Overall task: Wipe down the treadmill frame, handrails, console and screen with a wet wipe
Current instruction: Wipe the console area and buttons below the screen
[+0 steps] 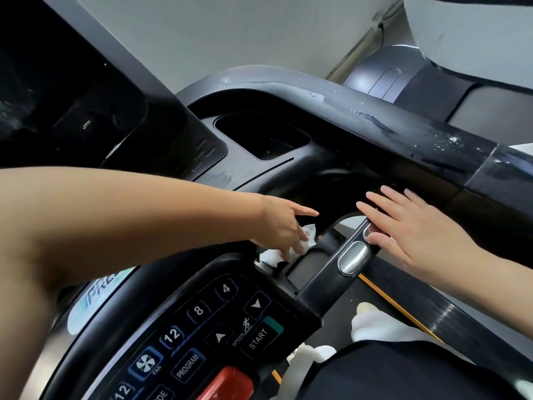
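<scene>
The grip bar and console hem a narrow gap holding the wipe.

1. The console looked like smooth black plastic, kinda glossy, with printed flat buttons.
2. The handrail was shiny black too, streaked with wet smears and droplets.
3. The grip sensor on the short bar was brushed silvery metal, pretty reflective.
4. The wet wipe was soft white crumpled cloth-like paper.
5. The screen was dark and glassy, probably glossy, though that corner was too dim to be sure.
6. The red stop button looked like shiny plastic.
</scene>
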Tool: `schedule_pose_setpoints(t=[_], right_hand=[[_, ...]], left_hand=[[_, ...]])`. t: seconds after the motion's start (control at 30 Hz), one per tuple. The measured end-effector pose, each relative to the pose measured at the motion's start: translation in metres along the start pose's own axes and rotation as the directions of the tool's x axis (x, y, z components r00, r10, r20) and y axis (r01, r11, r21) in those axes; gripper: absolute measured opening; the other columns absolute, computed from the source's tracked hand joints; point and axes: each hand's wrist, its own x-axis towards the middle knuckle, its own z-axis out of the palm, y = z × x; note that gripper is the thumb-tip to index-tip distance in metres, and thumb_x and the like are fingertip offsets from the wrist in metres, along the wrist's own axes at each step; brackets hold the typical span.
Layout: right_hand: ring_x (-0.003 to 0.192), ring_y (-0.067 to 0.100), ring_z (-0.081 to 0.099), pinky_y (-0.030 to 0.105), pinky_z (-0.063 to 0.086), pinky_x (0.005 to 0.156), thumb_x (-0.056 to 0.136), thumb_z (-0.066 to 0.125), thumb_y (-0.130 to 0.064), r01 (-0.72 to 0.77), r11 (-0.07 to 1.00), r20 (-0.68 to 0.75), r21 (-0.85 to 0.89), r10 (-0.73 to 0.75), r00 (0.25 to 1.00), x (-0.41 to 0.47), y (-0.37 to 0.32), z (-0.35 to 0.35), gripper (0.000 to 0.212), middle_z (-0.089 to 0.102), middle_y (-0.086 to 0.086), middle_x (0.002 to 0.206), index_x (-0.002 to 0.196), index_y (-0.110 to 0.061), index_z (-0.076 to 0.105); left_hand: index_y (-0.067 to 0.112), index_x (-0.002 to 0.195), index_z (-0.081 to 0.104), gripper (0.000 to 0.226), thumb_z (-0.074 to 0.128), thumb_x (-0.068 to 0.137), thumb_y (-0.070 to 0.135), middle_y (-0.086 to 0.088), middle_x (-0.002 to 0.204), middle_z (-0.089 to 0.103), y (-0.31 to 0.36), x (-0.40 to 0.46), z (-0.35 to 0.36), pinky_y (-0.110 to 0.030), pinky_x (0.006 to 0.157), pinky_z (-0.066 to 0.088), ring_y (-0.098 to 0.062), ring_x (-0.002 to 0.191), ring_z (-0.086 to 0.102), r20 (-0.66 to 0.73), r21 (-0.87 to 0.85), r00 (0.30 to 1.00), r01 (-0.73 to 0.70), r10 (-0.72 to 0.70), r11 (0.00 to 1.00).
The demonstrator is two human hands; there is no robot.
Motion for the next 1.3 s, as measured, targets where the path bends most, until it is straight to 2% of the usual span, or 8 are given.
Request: schedule_pose_setpoints(t=[0.2,0.3,0.47,0.67,0.8,0.97,1.1,1.3], right_hand=[[0.129,0.031,0.046,0.052,0.026,0.105,0.101,0.006,-0.05,0.095,0.995,-0.007,0.011,-0.095,0.995,0.012,-0.007,-0.003,0.069,0.052,0.012,0.137,0.133,-0.01,0.053],[0.128,0.031,0.048,0.052,0.026,0.103,0.101,0.007,-0.049,0.187,0.982,-0.051,0.013,-0.187,0.981,0.026,-0.026,-0.005,0.068,0.053,0.012,0.136,0.13,-0.011,0.056],[0.127,0.029,0.049,0.05,0.028,0.103,0.101,0.008,-0.047,0.323,0.946,-0.092,-0.002,-0.322,0.942,0.047,-0.058,-0.008,0.067,0.054,0.011,0.135,0.127,-0.013,0.06],[0.129,0.026,0.047,0.048,0.029,0.105,0.101,0.008,-0.047,0.415,0.909,-0.057,-0.031,-0.416,0.908,0.062,-0.071,-0.006,0.065,0.051,0.011,0.139,0.128,-0.018,0.059],[0.13,0.026,0.046,0.048,0.028,0.106,0.101,0.008,-0.048,0.426,0.904,-0.067,-0.038,-0.428,0.901,0.063,-0.069,-0.007,0.065,0.049,0.01,0.14,0.127,-0.019,0.059],[0.126,0.031,0.05,0.049,0.029,0.105,0.101,0.012,-0.047,0.374,0.927,-0.158,0.005,-0.369,0.916,0.066,-0.066,-0.013,0.065,0.052,0.016,0.137,0.121,-0.013,0.063],[0.123,0.034,0.052,0.049,0.032,0.103,0.101,0.013,-0.045,0.339,0.941,-0.187,0.022,-0.329,0.926,0.069,-0.064,-0.016,0.065,0.052,0.018,0.135,0.118,-0.01,0.065],[0.125,0.032,0.051,0.047,0.03,0.105,0.101,0.011,-0.046,0.374,0.927,-0.185,0.034,-0.362,0.914,0.072,-0.077,-0.016,0.066,0.052,0.016,0.136,0.118,-0.011,0.064]], left_hand=[[0.036,0.143,0.033,0.049,0.037,0.098,0.016,0.014,0.157,0.014,0.015,-0.03,0.015,-0.046,0.106,-0.021,-0.01,0.145,0.008,-0.023,-0.08,0.995,0.099,-0.102,0.992],[0.034,0.136,0.047,0.045,0.037,0.098,0.013,0.015,0.154,0.024,0.031,-0.06,0.037,-0.042,0.103,-0.028,-0.009,0.144,0.013,-0.13,-0.17,0.968,0.19,-0.213,0.967],[0.024,0.11,0.07,0.036,0.041,0.092,0.012,0.011,0.141,0.047,0.06,-0.1,0.06,-0.043,0.115,-0.001,-0.012,0.135,0.038,-0.411,-0.338,0.833,0.238,-0.37,0.911],[0.029,0.13,0.057,0.05,0.031,0.088,0.018,0.013,0.149,0.035,0.098,-0.127,0.085,-0.042,0.115,0.001,-0.011,0.138,0.031,-0.339,-0.359,0.788,0.396,-0.514,0.845],[0.033,0.121,0.063,0.048,0.024,0.094,0.034,0.014,0.144,0.042,0.083,-0.11,0.07,-0.042,0.114,0.001,-0.01,0.136,0.036,-0.329,-0.339,0.785,0.421,-0.525,0.842],[0.036,0.144,0.032,0.043,0.025,0.102,0.031,0.014,0.157,0.011,0.037,-0.065,0.038,-0.037,0.108,-0.021,-0.009,0.146,0.003,-0.256,-0.389,0.765,0.479,-0.591,0.787],[0.038,0.146,0.027,0.045,0.029,0.101,0.029,0.014,0.155,0.005,0.051,-0.084,0.055,-0.035,0.109,-0.021,-0.011,0.145,0.005,-0.258,-0.508,0.723,0.463,-0.641,0.727],[0.039,0.129,0.054,0.052,0.032,0.084,0.026,0.001,0.146,0.034,0.117,-0.133,0.097,-0.046,0.113,0.021,-0.019,0.134,0.032,-0.326,-0.375,0.703,0.518,-0.632,0.769]])
